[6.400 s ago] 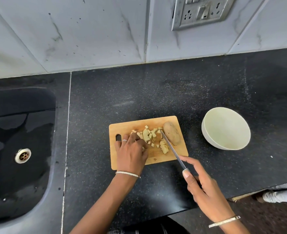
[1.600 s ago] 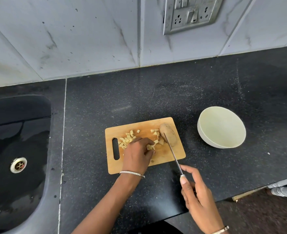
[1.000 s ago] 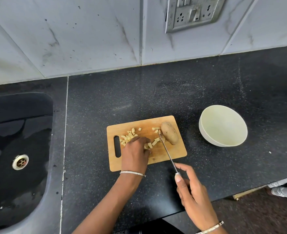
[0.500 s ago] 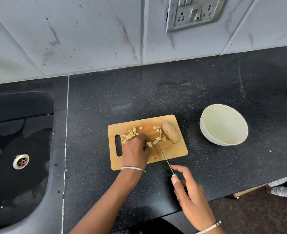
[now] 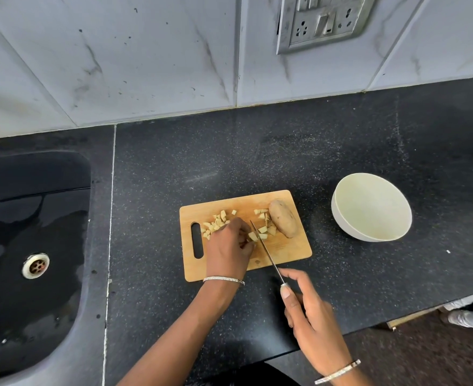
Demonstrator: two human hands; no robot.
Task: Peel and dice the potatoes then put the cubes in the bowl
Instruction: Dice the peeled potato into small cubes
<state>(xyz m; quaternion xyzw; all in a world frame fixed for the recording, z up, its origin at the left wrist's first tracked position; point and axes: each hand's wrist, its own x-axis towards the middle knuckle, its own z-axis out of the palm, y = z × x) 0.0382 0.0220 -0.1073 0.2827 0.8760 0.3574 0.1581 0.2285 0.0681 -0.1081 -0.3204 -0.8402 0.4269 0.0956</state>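
Left hand (image 5: pixel 228 252) maybe pinching, right (image 5: pixel 313 321) gripping knife (image 5: pixel 266 252)

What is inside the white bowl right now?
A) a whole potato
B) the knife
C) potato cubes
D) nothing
D: the bowl shows only its bare white inside. The potato cubes and the whole potato lie on the cutting board, and the right hand holds the knife over the board.

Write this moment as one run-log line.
left hand: holds pale potato pieces on wooden cutting board; right hand: holds steel knife; white round bowl: empty
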